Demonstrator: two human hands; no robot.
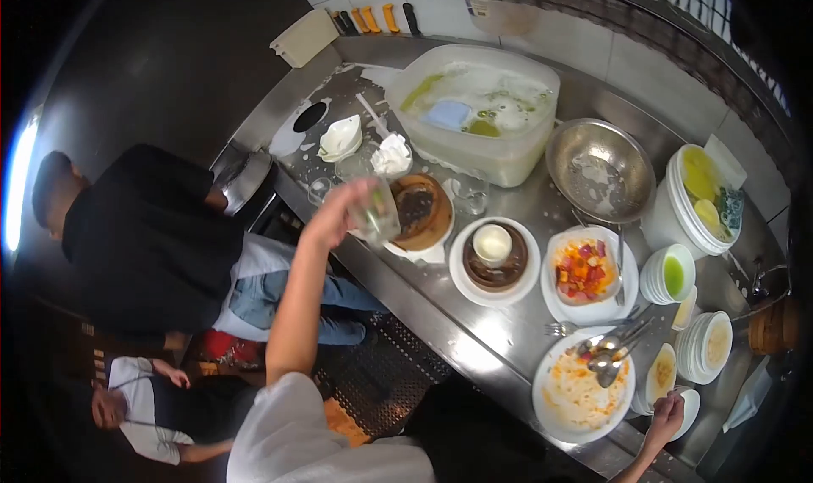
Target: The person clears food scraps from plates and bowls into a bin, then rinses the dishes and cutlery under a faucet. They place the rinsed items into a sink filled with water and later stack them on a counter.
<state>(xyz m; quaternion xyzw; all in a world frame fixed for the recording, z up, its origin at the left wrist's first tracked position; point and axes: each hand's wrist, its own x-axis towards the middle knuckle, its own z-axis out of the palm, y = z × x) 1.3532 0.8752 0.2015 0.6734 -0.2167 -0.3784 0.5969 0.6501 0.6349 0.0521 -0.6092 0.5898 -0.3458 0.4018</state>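
Observation:
My left hand (pixel 337 212) is wrapped round a clear drinking glass (pixel 375 215), tilted and slightly blurred, with a bit of green in it. The glass is raised beside a round brown steamer basket (pixel 421 212) on a white plate. At the lower right, my right hand (pixel 665 418) has its fingers closed next to a small white bowl (pixel 686 415); whether it grips the rim is hidden. Near that hand lies a white plate (pixel 555 424) with orange food scraps and several spoons (pixel 606 364). An oval dish (pixel 662 373) with food remains sits just above it.
A large plastic tub (pixel 517 157) of soapy water stands at the back beside a metal bowl (pixel 601 171). A plate of diced leftovers (pixel 584 271), stacked bowls (pixel 707 347) and a white bucket (pixel 677 216) line the steel counter. Two people (pixel 152 246) (pixel 152 415) are at left.

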